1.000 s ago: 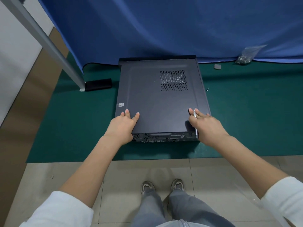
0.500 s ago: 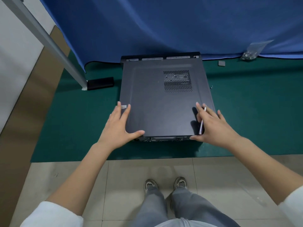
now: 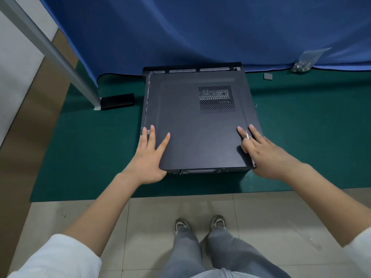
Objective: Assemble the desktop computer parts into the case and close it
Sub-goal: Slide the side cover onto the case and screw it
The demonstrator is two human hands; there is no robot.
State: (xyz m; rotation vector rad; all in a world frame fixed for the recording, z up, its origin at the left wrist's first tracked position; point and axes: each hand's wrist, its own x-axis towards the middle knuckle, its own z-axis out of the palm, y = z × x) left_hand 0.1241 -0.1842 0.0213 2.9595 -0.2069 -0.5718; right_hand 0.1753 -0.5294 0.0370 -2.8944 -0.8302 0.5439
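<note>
The left hand (image 3: 149,157) lies flat on the near left corner of the side panel (image 3: 192,125), fingers straight and spread, the thumb along the panel's near edge. The right hand (image 3: 265,155) rests on the near right corner with its fingers extended over the panel, and a thin silvery tool (image 3: 248,141), too slender to identify, is held between the fingers. The dark panel, with a perforated vent (image 3: 216,99) toward its far right, sits on the computer case (image 3: 192,70) but offset toward the person, so a strip of the case frame shows along the far and left edges. The case lies near the far edge of the green mat (image 3: 90,149), against a blue curtain (image 3: 200,27). A bag of screws (image 3: 305,61) rests at the mat's far right, and a black block (image 3: 117,101) lies near its far left corner.
</note>
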